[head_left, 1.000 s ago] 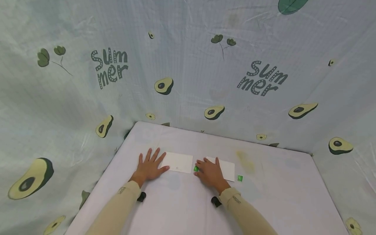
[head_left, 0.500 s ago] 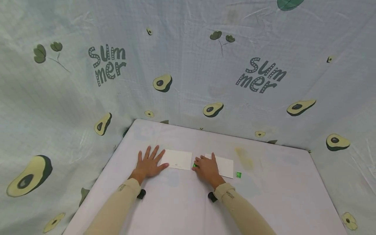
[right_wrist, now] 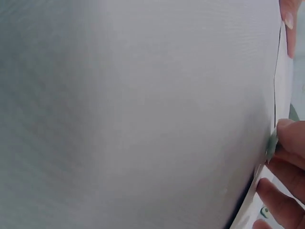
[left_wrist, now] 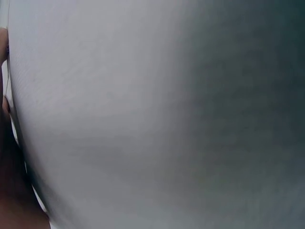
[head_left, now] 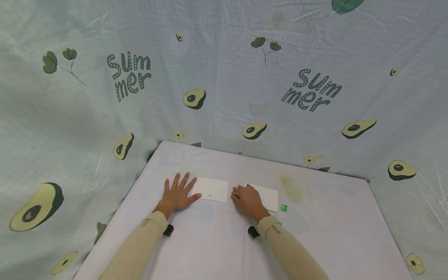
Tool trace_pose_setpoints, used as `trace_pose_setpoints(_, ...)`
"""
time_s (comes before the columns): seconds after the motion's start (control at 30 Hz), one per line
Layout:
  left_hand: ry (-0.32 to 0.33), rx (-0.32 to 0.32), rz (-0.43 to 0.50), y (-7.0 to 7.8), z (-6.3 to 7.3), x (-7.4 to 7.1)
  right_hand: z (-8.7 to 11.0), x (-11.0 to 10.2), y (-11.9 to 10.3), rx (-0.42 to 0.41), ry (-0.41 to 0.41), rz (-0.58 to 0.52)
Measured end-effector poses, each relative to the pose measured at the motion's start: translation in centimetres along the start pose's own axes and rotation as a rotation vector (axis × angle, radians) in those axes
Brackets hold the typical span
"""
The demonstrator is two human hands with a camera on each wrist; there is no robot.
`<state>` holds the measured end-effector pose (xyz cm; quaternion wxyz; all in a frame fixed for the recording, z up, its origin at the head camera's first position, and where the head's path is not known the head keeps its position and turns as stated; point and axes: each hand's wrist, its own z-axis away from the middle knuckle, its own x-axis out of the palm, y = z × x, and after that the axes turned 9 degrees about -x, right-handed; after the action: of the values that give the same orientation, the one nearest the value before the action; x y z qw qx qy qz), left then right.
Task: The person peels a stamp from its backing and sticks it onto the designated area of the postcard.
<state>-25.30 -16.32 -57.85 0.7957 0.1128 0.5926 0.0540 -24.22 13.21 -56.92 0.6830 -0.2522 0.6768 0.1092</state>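
My left hand (head_left: 176,197) lies on the table with its fingers spread, its thumb and index fingertips at the left end of a white card (head_left: 216,189). Between thumb and fingers of my right hand (head_left: 247,201) a small green stamp (right_wrist: 272,145) is pinched; the right wrist view shows it close to the tabletop, while the hand hides it in the head view. Under and behind that hand lies a second white card (head_left: 268,197), partly covered. Another green stamp (head_left: 284,208) with a pale border rests just right of this card.
The white table (head_left: 336,225) meets a fabric backdrop (head_left: 224,77) printed with avocados along its back and sides. A yellowish stain (head_left: 291,187) marks the cloth beyond the right card. Black wrist cameras (head_left: 253,232) sit beneath both wrists.
My right hand's fingers have curled in and closed on the green stamp beside the right card, which showed under the fingers earlier. My left hand stays in place.
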Motion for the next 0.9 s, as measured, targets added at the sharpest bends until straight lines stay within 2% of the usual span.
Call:
trace_pose_setpoints(0.27,0.001,0.005,0.004,0.0,0.1,-0.2,0.1,0.2,0.7,-0.085,0.111,-0.037)
trace_pose_setpoints(0.53,0.010,0.007,0.006,0.2,0.1,-0.2,0.4,-0.4,0.9,-0.082,0.139,-0.070)
trace_pose_setpoints(0.67,0.010,0.006,0.014,0.2,0.1,-0.1,0.3,-0.7,1.2,-0.061,0.153,-0.112)
trace_pose_setpoints(0.9,0.000,0.007,0.023,0.3,0.2,-0.2,-0.1,-2.0,1.6,0.084,0.109,-0.298)
